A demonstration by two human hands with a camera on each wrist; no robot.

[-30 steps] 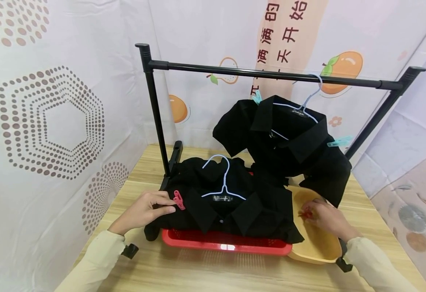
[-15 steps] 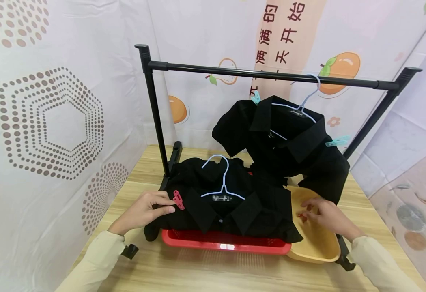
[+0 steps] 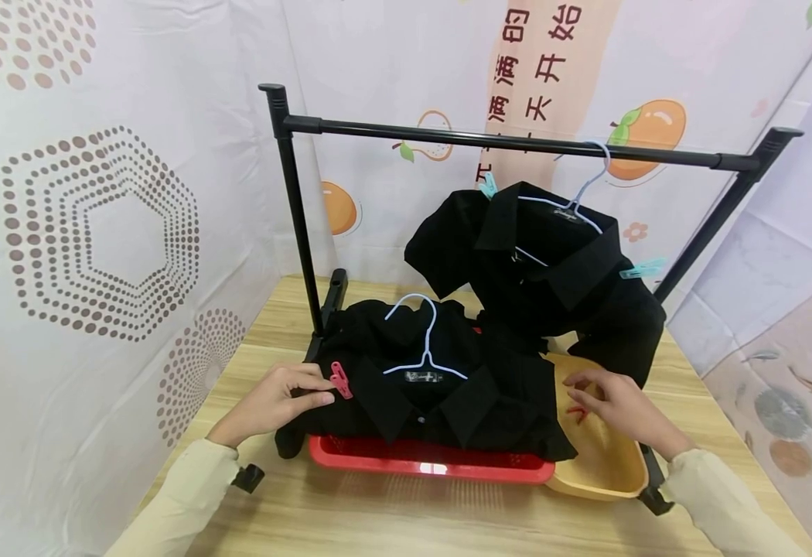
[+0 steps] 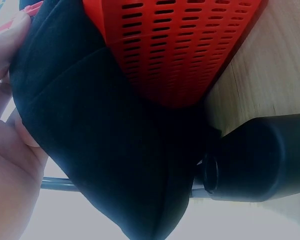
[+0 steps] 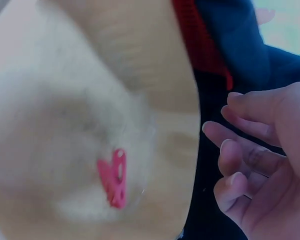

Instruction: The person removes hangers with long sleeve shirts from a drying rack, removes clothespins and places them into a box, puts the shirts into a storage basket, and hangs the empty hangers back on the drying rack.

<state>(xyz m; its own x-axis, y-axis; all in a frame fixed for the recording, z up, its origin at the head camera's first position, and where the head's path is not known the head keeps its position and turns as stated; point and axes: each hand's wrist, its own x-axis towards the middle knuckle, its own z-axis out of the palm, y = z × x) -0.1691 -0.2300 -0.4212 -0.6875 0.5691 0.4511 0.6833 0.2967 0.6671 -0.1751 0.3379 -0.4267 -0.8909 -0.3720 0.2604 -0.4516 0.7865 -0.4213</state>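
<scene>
A black collared shirt (image 3: 406, 422) lies across a red basket (image 3: 434, 468), with a light blue hanger (image 3: 428, 340) inside its collar. At its left shoulder a pink clothespin (image 3: 340, 381) is clipped. My left hand (image 3: 270, 402) pinches the shirt beside that clothespin; in the left wrist view the thumb (image 4: 10, 42) lies by the clothespin and other fingers are behind the black cloth. My right hand (image 3: 618, 406) is over the yellow basin (image 3: 604, 472), fingers loosely bent and holding nothing. Below it, another pink clothespin (image 5: 115, 177) lies in the basin.
A black garment rack (image 3: 517, 143) stands over the table (image 3: 378, 518). From its bar hangs a second black shirt (image 3: 531, 294) on a light blue hanger (image 3: 590, 186), with turquoise clothespins (image 3: 644, 268) at both shoulders. A patterned curtain (image 3: 197, 70) is behind.
The right hand's fingers have come away from the clothespin in the basin and shifted slightly up, leaving it in view. The left hand stays at the shirt's shoulder.
</scene>
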